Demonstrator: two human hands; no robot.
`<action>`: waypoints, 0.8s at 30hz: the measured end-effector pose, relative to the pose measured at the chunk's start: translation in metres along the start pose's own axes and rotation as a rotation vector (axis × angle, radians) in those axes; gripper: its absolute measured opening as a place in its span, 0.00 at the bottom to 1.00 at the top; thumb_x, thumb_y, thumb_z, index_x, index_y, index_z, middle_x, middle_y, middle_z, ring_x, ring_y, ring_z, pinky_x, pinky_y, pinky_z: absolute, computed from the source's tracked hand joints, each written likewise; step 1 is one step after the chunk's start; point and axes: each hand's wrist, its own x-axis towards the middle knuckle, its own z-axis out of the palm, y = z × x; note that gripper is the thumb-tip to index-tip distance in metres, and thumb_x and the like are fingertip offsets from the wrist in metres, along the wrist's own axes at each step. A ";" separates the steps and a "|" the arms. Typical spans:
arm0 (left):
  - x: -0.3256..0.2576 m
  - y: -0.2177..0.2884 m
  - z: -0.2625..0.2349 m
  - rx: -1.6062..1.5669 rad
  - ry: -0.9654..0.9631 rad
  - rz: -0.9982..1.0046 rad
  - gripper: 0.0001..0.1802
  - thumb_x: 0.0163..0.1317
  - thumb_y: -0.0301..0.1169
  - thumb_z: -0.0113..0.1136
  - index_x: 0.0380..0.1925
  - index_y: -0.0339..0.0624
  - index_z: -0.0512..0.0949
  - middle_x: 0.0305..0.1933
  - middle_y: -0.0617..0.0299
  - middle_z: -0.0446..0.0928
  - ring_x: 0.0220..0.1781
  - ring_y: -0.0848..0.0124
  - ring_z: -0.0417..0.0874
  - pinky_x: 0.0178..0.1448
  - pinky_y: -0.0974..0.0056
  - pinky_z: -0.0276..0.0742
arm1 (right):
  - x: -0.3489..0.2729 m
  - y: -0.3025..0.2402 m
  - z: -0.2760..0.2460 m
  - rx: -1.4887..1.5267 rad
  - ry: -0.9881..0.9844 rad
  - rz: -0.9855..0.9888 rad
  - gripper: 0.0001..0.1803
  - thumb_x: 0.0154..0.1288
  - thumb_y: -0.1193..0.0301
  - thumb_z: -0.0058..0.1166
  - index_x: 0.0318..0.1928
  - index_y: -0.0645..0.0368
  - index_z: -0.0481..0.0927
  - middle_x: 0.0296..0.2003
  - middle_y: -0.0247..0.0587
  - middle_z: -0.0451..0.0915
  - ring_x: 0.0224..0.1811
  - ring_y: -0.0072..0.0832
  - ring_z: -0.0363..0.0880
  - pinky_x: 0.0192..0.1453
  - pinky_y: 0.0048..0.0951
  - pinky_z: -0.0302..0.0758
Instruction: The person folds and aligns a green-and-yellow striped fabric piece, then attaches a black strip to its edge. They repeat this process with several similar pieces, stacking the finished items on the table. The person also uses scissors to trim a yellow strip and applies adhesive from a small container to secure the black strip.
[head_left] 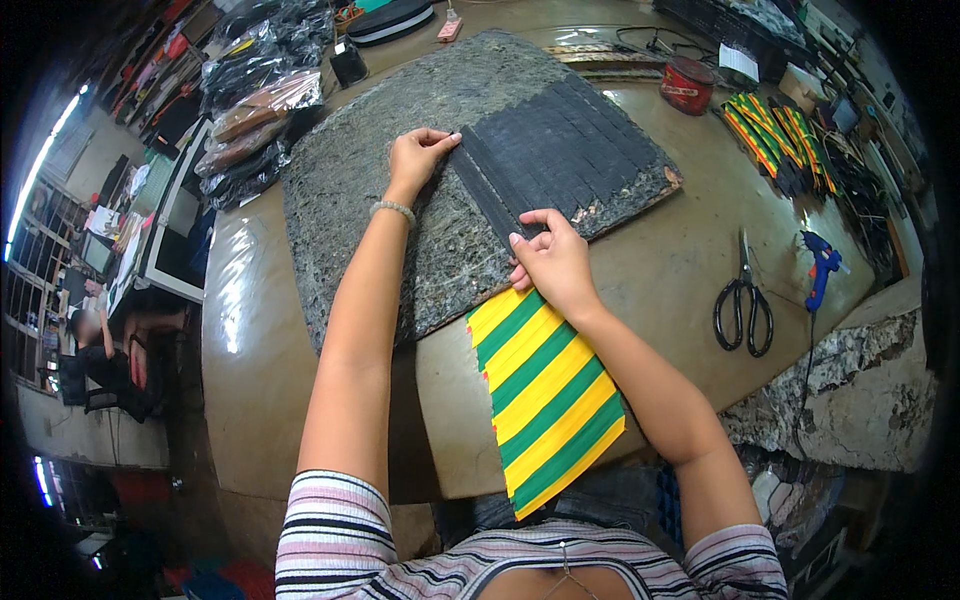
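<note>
Flat black strips [560,135] lie side by side on a rough, mottled grey board [350,230]. The left edge of that row has a narrow black strip [487,190] running between my hands. At its far end, my left hand [418,160] is closed, thumb and fingers pinching the tip. My right hand [555,262] pinches near the other end, by the board's near edge, its lower fingers curled. Below my right hand, yellow and green striped strips [545,390] hang over the table edge towards me, with small red bits along their left side.
Black-handled scissors [743,305] and a blue glue gun [820,270] lie on the brown table [660,270] at right. Beyond them are bundled striped strips [775,140] and a red tin [687,85]. Plastic-wrapped packs [255,120] are stacked at far left. Another person [105,345] sits further left.
</note>
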 end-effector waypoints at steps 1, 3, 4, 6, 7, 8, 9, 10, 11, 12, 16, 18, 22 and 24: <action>0.000 -0.001 0.002 0.073 0.011 -0.026 0.19 0.56 0.43 0.76 0.36 0.37 0.88 0.34 0.62 0.87 0.36 0.76 0.84 0.45 0.69 0.77 | 0.001 0.000 0.000 0.001 0.004 0.006 0.15 0.70 0.76 0.57 0.53 0.67 0.71 0.24 0.40 0.80 0.22 0.25 0.84 0.23 0.26 0.80; 0.000 -0.003 0.006 0.101 0.046 0.000 0.20 0.55 0.46 0.76 0.35 0.39 0.89 0.33 0.61 0.87 0.35 0.76 0.84 0.44 0.68 0.78 | 0.002 -0.001 0.000 -0.032 0.011 0.011 0.14 0.70 0.77 0.56 0.52 0.68 0.71 0.24 0.41 0.80 0.21 0.25 0.84 0.22 0.26 0.80; -0.001 -0.004 0.008 0.113 0.051 -0.008 0.20 0.55 0.46 0.76 0.35 0.39 0.89 0.33 0.61 0.87 0.35 0.75 0.84 0.44 0.68 0.78 | 0.002 -0.002 0.000 -0.046 0.005 0.016 0.13 0.70 0.77 0.56 0.51 0.68 0.71 0.24 0.41 0.80 0.21 0.26 0.84 0.21 0.26 0.80; -0.001 -0.004 0.010 0.130 0.061 -0.033 0.21 0.54 0.47 0.76 0.35 0.40 0.89 0.33 0.61 0.87 0.35 0.75 0.85 0.44 0.68 0.78 | 0.003 -0.002 0.000 -0.017 0.018 0.020 0.12 0.70 0.77 0.55 0.49 0.68 0.71 0.24 0.42 0.80 0.21 0.26 0.84 0.21 0.26 0.80; -0.001 -0.004 0.010 0.133 0.066 -0.047 0.21 0.54 0.48 0.76 0.35 0.40 0.89 0.33 0.62 0.87 0.35 0.75 0.85 0.44 0.68 0.78 | 0.004 -0.002 0.000 -0.001 0.021 0.023 0.11 0.70 0.77 0.55 0.48 0.68 0.71 0.24 0.42 0.80 0.21 0.27 0.84 0.21 0.26 0.80; -0.001 -0.003 0.010 0.137 0.070 -0.062 0.22 0.53 0.48 0.76 0.35 0.40 0.89 0.33 0.62 0.87 0.35 0.74 0.85 0.43 0.68 0.78 | 0.004 -0.002 0.000 0.014 0.020 0.036 0.11 0.70 0.77 0.55 0.48 0.68 0.70 0.24 0.43 0.80 0.21 0.27 0.84 0.21 0.26 0.80; -0.001 -0.002 0.010 0.152 0.076 -0.059 0.22 0.53 0.49 0.76 0.35 0.41 0.89 0.33 0.62 0.87 0.35 0.74 0.85 0.44 0.68 0.78 | 0.005 -0.002 0.000 0.029 0.019 0.049 0.11 0.70 0.77 0.55 0.48 0.68 0.70 0.24 0.43 0.80 0.21 0.27 0.84 0.21 0.26 0.80; -0.002 0.000 0.010 0.167 0.081 -0.055 0.22 0.53 0.49 0.76 0.35 0.41 0.89 0.33 0.62 0.87 0.35 0.74 0.85 0.44 0.68 0.78 | 0.006 -0.001 -0.001 0.041 0.023 0.061 0.10 0.70 0.77 0.55 0.47 0.67 0.70 0.24 0.43 0.80 0.21 0.28 0.84 0.21 0.26 0.81; -0.003 0.001 0.010 0.192 0.084 -0.057 0.22 0.53 0.50 0.76 0.36 0.42 0.89 0.33 0.62 0.87 0.35 0.74 0.85 0.44 0.68 0.78 | 0.006 -0.001 -0.001 0.048 0.019 0.067 0.10 0.70 0.77 0.55 0.47 0.68 0.71 0.24 0.43 0.80 0.21 0.28 0.84 0.21 0.26 0.81; -0.004 0.003 0.009 0.185 0.083 -0.048 0.23 0.53 0.50 0.76 0.36 0.42 0.89 0.33 0.63 0.88 0.35 0.74 0.85 0.44 0.68 0.78 | 0.007 0.000 -0.002 0.051 0.019 0.072 0.10 0.70 0.77 0.55 0.46 0.68 0.71 0.24 0.44 0.80 0.21 0.28 0.84 0.21 0.27 0.81; -0.008 0.003 0.010 0.188 0.090 -0.041 0.23 0.53 0.51 0.75 0.36 0.44 0.89 0.33 0.64 0.87 0.35 0.75 0.85 0.44 0.68 0.78 | 0.010 0.003 -0.004 0.063 -0.034 0.096 0.08 0.69 0.77 0.55 0.44 0.68 0.72 0.25 0.44 0.81 0.21 0.28 0.85 0.21 0.27 0.81; -0.007 -0.004 0.011 0.182 0.095 -0.036 0.22 0.53 0.51 0.75 0.36 0.44 0.89 0.32 0.65 0.87 0.35 0.75 0.85 0.44 0.67 0.77 | 0.011 0.003 -0.004 0.064 -0.022 0.112 0.07 0.69 0.77 0.55 0.42 0.69 0.73 0.25 0.44 0.81 0.21 0.28 0.85 0.21 0.27 0.81; 0.000 -0.016 0.012 0.117 0.108 0.032 0.27 0.54 0.52 0.74 0.46 0.45 0.87 0.35 0.64 0.86 0.39 0.72 0.85 0.48 0.64 0.77 | 0.009 -0.004 -0.001 0.030 0.007 0.141 0.10 0.69 0.74 0.58 0.43 0.69 0.74 0.25 0.45 0.81 0.20 0.26 0.83 0.21 0.25 0.80; 0.001 -0.005 0.008 0.011 0.176 0.059 0.30 0.56 0.52 0.72 0.53 0.45 0.83 0.43 0.59 0.85 0.45 0.67 0.84 0.52 0.61 0.77 | 0.004 -0.011 -0.002 0.029 -0.009 0.097 0.12 0.70 0.71 0.59 0.42 0.68 0.74 0.25 0.44 0.81 0.20 0.26 0.83 0.21 0.26 0.80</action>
